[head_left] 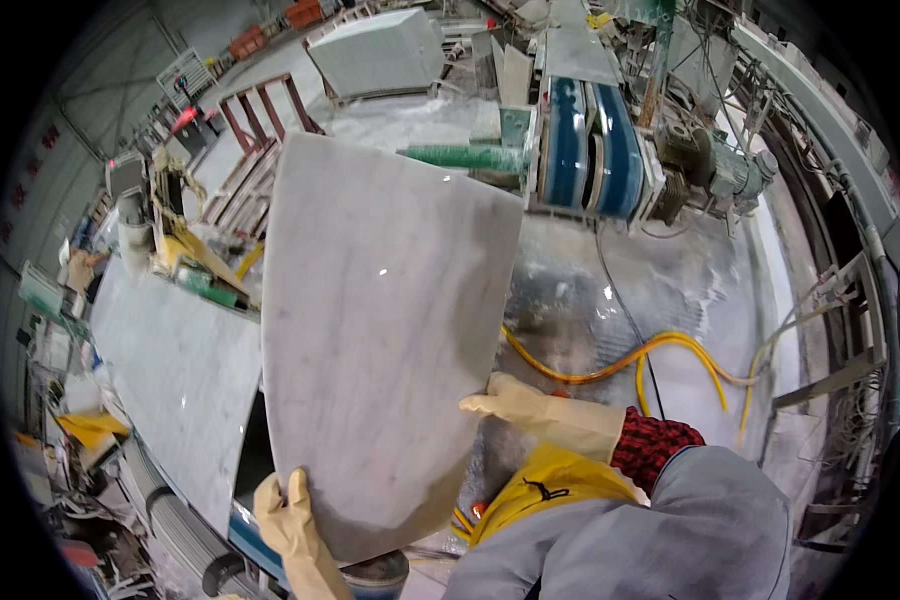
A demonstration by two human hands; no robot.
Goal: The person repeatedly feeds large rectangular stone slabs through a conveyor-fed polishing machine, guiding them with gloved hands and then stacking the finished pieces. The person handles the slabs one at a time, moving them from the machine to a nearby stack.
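Pale veined slab (390,320) is ctr of frame, gloved L hand (288,515) gripping its lower-left edge & R hand (505,400) its right edge; prob. best w/ firm, even pressure both sides, clear of yellow hose (670,338) mid-right.

A white marble slab (385,330), faintly streaked grey, darker along its right and lower edges, extends lengthwise ahead of the person, narrowing toward its near end.
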